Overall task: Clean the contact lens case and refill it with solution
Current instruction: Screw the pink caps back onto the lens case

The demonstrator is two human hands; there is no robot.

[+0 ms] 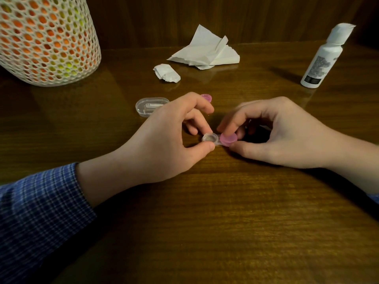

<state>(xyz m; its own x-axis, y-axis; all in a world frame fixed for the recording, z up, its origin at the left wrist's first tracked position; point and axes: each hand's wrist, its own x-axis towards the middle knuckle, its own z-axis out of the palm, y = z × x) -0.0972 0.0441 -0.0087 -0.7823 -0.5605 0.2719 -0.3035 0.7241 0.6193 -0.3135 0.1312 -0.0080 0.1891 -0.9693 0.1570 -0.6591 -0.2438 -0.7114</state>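
Two hands at tabletop (205,222) centre: lens case (211,138), light, rigid, slippery, pinched by left hand (164,144) at open well; pink cap (228,139) gripped by right hand (272,134).

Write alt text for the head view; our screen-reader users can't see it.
Two hands hold a contact lens case on a wooden table: the left hand pinches its open well, the right hand grips the pink cap on the other. Behind lie a second pink cap, tissues and a solution bottle.
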